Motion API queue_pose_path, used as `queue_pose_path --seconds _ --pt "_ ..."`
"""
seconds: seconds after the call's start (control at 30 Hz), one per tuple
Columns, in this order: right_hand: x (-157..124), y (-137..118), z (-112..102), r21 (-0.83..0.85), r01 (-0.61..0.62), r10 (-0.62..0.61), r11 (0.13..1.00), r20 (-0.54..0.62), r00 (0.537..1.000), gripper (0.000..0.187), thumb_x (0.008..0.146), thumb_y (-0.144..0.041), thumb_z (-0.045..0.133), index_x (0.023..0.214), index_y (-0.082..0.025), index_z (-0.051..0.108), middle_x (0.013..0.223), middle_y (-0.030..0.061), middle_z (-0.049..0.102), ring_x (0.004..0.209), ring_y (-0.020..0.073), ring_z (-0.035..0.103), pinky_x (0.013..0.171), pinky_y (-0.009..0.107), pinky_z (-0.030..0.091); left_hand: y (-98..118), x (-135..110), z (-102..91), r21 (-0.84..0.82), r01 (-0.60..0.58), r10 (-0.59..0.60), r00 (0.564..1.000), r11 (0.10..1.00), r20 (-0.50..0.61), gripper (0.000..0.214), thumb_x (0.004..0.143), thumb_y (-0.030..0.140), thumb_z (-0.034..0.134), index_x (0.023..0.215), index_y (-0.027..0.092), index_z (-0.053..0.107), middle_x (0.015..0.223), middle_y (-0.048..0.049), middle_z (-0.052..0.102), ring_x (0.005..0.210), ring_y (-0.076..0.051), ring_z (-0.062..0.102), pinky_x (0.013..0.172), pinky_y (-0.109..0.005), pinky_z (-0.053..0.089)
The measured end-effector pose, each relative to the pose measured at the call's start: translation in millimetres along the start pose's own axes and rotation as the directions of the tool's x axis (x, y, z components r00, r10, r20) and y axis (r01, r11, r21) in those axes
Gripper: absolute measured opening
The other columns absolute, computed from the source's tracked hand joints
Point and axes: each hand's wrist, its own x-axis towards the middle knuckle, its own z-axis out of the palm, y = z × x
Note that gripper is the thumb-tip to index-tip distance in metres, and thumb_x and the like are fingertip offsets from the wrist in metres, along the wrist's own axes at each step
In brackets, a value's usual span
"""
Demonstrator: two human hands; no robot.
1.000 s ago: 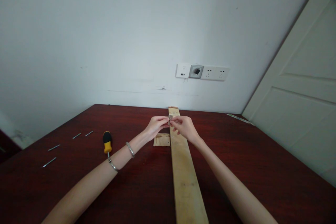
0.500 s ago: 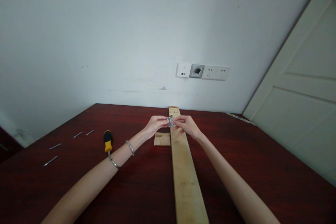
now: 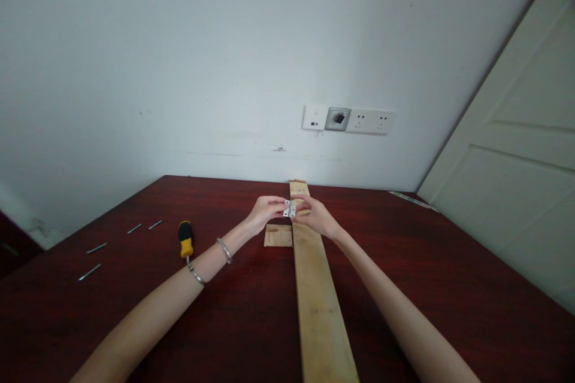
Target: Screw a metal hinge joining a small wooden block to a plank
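Observation:
A small silver hinge [image 3: 290, 209] with screw holes is held up over the far part of a long wooden board [image 3: 317, 287]. My left hand [image 3: 268, 212] pinches the hinge's left leaf between thumb and fingers. On the other side, my right hand [image 3: 314, 215] grips the right leaf, its fingers curled around the edge. Just below my left hand, a short wooden block [image 3: 278, 236] lies against the board's left side. A screwdriver [image 3: 185, 240] with a black and yellow handle rests left of my left forearm, its shaft partly hidden by the arm.
Several metal bits [image 3: 96, 248] lie scattered on the left of the dark red table [image 3: 215, 329]. A thin strip like a ruler [image 3: 412, 200] is near the back right edge. The wall behind carries a row of sockets [image 3: 348, 119]; a white door [image 3: 516, 149] stands at right.
The hinge has turned so its flat leaves face me more squarely. My right fingers have shifted on its right edge. The board, block and screwdriver stay put.

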Motion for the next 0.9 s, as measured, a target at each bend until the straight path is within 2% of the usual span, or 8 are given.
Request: queue_pose_path --seconds 0.2,0.47,0.53,0.67,0.8,0.9 --pt "-4 -12 2 -0.198 0.006 -0.006 0.980 0.000 1.000 0.046 0.065 -0.023 0.072 0.107 -0.018 0.056 0.085 0.0022 0.068 0.081 0.0160 0.063 0.077 0.031 0.048 2 -2 2.9 0.008 0.008 -0.008 1.000 1.000 -0.001 0.028 0.061 0.021 0.079 0.083 0.008 0.068 0.079 -0.0094 0.069 0.071 -0.016 0.065 0.071 -0.029 0.052" --pt "-4 -7 3 -0.303 0.085 -0.090 0.949 -0.004 0.996 0.041 0.069 -0.026 0.070 0.107 -0.019 0.057 0.091 0.0030 0.067 0.086 0.0170 0.063 0.080 0.031 0.045 -1 0 1.2 0.040 0.004 -0.004 1.000 0.999 -0.001 0.032 0.062 0.021 0.078 0.088 0.008 0.065 0.080 -0.0098 0.069 0.070 -0.016 0.064 0.069 -0.030 0.052" --pt "-3 -6 3 -0.360 0.112 -0.123 0.926 -0.006 0.992 0.040 0.068 -0.025 0.071 0.105 -0.018 0.058 0.095 0.0050 0.067 0.089 0.0185 0.061 0.082 0.032 0.045 -2 3 -4.0 0.098 0.002 -0.007 0.999 0.995 0.045 0.036 0.064 0.023 0.077 0.094 0.009 0.064 0.080 -0.0091 0.068 0.070 -0.016 0.064 0.067 -0.029 0.052" --pt "0 -5 -1 -0.459 0.173 -0.210 0.872 -0.031 0.977 0.036 0.065 -0.025 0.073 0.099 -0.017 0.060 0.100 0.0072 0.064 0.096 0.0219 0.057 0.089 0.037 0.042 1 8 -17.3 0.311 -0.036 -0.040 0.971 0.950 0.236 0.047 0.069 0.030 0.073 0.110 0.013 0.059 0.085 -0.0079 0.067 0.074 -0.016 0.063 0.063 -0.027 0.049" --pt "0 -6 -7 -0.493 0.203 -0.260 0.846 -0.049 0.964 0.038 0.065 -0.029 0.075 0.098 -0.018 0.061 0.102 0.0082 0.061 0.100 0.0237 0.054 0.090 0.039 0.041 5 9 -24.8 0.441 -0.209 0.020 0.918 0.873 0.396 0.054 0.066 0.028 0.074 0.115 0.014 0.056 0.092 -0.0078 0.065 0.081 -0.016 0.061 0.070 -0.028 0.047" --pt "-1 -10 -9 -0.473 0.215 -0.263 0.854 -0.037 0.964 0.041 0.064 -0.031 0.075 0.101 -0.019 0.061 0.103 0.0080 0.059 0.101 0.0234 0.053 0.091 0.039 0.041 7 4 -21.5 0.534 -0.336 0.099 0.901 0.776 0.422 0.057 0.062 0.025 0.076 0.115 0.016 0.056 0.093 -0.0057 0.063 0.083 -0.016 0.058 0.073 -0.027 0.045"
